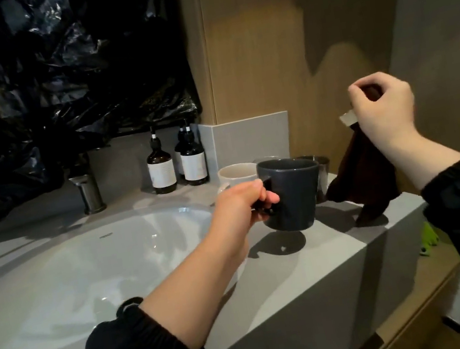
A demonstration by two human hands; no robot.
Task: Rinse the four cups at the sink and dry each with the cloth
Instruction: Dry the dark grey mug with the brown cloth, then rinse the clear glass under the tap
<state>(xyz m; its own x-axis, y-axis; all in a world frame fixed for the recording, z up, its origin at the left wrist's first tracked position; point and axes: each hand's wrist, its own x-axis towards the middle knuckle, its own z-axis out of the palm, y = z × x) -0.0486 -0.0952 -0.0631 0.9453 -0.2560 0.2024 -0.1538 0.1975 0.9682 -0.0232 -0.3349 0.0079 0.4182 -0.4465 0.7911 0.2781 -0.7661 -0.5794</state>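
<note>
My left hand (243,205) grips the handle of a dark grey cup (293,194) and holds it upright just above the counter, right of the white sink (90,260). My right hand (383,110) pinches the top of a dark brown cloth (364,175); the cloth hangs down with its lower end touching the counter. Behind the dark cup stand a white cup (234,173) and a shiny dark cup (321,167), with the rim of another pale cup (266,158) just showing.
A metal tap (89,193) stands behind the sink. Three brown pump bottles (178,165) sit by the grey backsplash. Black plastic sheeting (52,82) covers the wall above. The grey counter (315,267) ends at right, with a wooden wall behind and a green object (429,240) below.
</note>
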